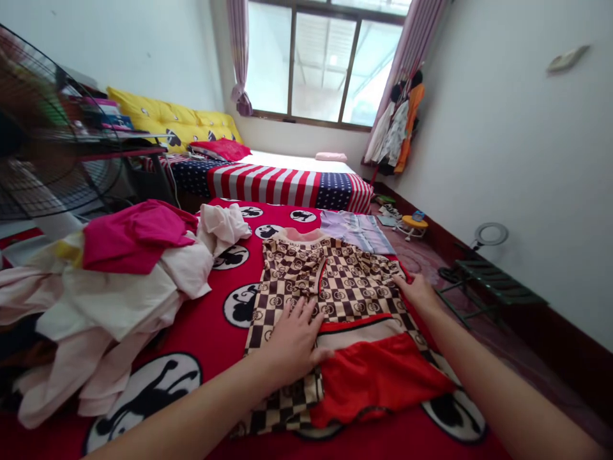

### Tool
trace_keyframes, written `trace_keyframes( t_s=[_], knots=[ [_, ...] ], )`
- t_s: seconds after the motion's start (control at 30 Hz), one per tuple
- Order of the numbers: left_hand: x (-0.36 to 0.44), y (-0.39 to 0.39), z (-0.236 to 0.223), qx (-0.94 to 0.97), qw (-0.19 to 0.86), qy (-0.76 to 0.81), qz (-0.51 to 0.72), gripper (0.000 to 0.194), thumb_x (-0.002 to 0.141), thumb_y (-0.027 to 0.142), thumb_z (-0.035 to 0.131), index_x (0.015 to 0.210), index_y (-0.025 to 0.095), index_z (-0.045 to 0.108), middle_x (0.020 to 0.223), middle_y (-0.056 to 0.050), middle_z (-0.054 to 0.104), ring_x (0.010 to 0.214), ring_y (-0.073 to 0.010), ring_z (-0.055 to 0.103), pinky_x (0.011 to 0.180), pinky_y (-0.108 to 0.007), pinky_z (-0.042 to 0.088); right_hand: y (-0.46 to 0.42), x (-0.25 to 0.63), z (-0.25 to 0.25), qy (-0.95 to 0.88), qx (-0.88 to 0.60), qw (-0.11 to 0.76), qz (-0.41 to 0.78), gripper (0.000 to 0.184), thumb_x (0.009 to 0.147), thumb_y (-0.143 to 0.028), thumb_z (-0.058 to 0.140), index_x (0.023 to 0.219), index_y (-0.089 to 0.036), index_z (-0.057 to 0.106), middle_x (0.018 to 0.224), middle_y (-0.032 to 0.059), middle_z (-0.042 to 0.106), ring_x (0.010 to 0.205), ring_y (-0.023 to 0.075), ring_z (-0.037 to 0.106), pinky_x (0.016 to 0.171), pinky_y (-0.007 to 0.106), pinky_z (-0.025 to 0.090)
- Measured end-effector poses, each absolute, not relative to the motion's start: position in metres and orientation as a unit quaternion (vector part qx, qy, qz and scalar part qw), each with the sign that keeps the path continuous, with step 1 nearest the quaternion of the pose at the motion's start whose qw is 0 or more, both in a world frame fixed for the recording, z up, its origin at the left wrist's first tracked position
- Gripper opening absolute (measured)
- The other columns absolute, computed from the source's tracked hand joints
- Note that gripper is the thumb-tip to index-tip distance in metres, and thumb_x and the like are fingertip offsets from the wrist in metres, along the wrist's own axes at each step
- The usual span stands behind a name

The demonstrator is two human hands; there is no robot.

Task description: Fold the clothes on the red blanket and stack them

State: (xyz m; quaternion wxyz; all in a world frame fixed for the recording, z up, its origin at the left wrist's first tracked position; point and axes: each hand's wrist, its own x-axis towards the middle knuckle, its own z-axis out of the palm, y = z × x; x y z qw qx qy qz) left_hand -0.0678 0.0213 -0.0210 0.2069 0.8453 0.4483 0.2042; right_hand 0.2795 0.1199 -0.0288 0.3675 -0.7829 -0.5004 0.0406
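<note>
A brown-and-beige checkered shirt [354, 291] lies spread over a red blanket [230, 348] with black-and-white cartoon prints. Its lower right part shows red fabric and a pale band with red and black trim. My left hand [299, 338] rests flat on the middle of the shirt, fingers stretched out. At the shirt's right edge, my right hand [416, 291] has its fingers closed on the cloth near the sleeve; the fingertips are partly hidden. Just beyond the collar lies a folded lilac-and-grey garment [357, 230].
To the left is a heap of white clothes [115, 300] topped by a bright pink garment [138, 233]. A fan [48, 140] stands at the far left. Behind is a bed with a stars-and-stripes cover [268, 183]. A dark green folding stool [493, 281] stands at right.
</note>
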Motion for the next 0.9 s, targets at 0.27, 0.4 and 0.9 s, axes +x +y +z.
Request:
trace_keyframes(
  t_s=[0.27, 0.4, 0.9],
  knots=[
    [-0.042, 0.064, -0.025, 0.66, 0.462, 0.422, 0.416, 0.032, 0.085, 0.033, 0.058, 0.112, 0.018, 0.065, 0.112, -0.011, 0.069, 0.103, -0.0219, 0.065, 0.092, -0.034, 0.05, 0.139, 0.267, -0.024, -0.472, -0.741, 0.441, 0.181, 0.021, 0.051, -0.03, 0.071, 0.066, -0.015, 0.068, 0.058, 0.0049, 0.067, 0.058, 0.0234, 0.064, 0.05, 0.03, 0.047],
    [-0.049, 0.072, -0.038, 0.509, 0.611, 0.388, 0.467, 0.04, 0.085, 0.03, 0.061, 0.121, 0.014, 0.056, 0.114, -0.014, 0.067, 0.107, -0.0219, 0.064, 0.095, -0.036, 0.049, 0.137, 0.242, -0.017, -0.442, -0.712, 0.52, 0.165, 0.032, 0.062, -0.033, 0.059, 0.086, -0.013, 0.066, 0.073, 0.0071, 0.07, 0.067, 0.0229, 0.065, 0.055, 0.03, 0.05],
    [-0.03, 0.105, 0.0, 0.421, 0.654, 0.441, 0.448, 0.081, 0.075, 0.016, 0.069, 0.145, 0.028, 0.03, 0.099, -0.006, 0.064, 0.081, -0.0177, 0.067, 0.059, -0.025, 0.056, -0.008, 0.209, 0.01, -0.737, -0.612, 0.283, 0.044, 0.042, 0.084, -0.042, 0.055, 0.121, -0.02, 0.056, 0.126, 0.0123, 0.06, 0.116, 0.0285, 0.057, 0.099, 0.045, 0.044]
  ],
)
